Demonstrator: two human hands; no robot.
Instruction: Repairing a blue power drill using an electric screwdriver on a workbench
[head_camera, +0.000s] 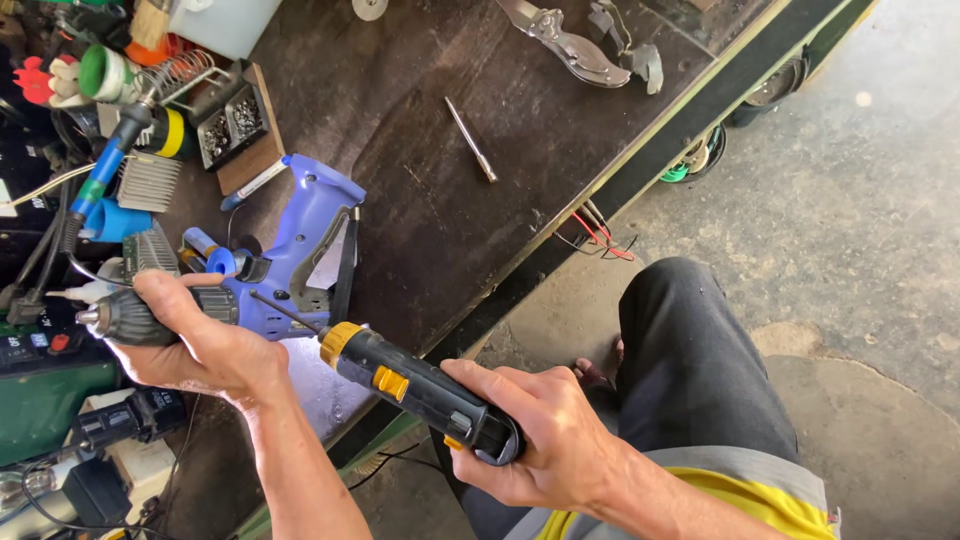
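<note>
Head view of a dark workbench (450, 200). The left hand (200, 345), at 9 o'clock in the frame, is clamped around the chuck end of a blue cordless drill (290, 260), which lies on its side on the bench with its handle pointing toward 12 o'clock. The right hand (540, 440), at 5 o'clock, is closed around the grip of a black-and-yellow electric screwdriver (420, 390); its thin bit runs toward 10 o'clock and meets the drill body just beside the left hand. The two hands are apart, joined only through the tools. A loose metal bit (470, 140) lies on the bench at 12 o'clock of the drill, well apart from it. A blue-handled soldering iron (105, 165) rests in its stand at 10 o'clock. Metal pliers-like parts (570, 45) lie at 1 o'clock near the bench edge.
</note>
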